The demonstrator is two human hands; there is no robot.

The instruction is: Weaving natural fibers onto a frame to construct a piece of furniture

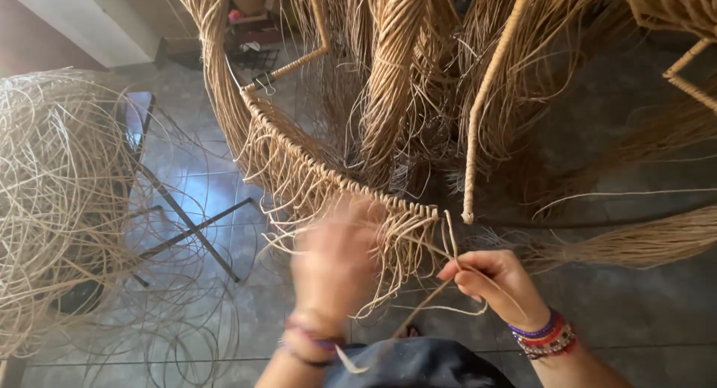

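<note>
A curved metal frame rim (299,145) wrapped in tan rattan strands runs from upper left down to the centre, with loose strand ends hanging from it. My left hand (334,265), blurred by motion, is at the rim's wrapped end, and I cannot tell what its fingers hold. My right hand (496,280), with beaded bracelets on the wrist, pinches a thin rattan strand (448,242) that runs up to the rim's end. A wrapped upright rod (485,104) stands just right of the rim end.
A big tangled pile of loose rattan strands (56,209) fills the left side. A dark metal stand (187,216) sits on the grey tiled floor (635,298). Thick rattan bundles (396,67) hang from above. Another bundle (642,242) lies at right.
</note>
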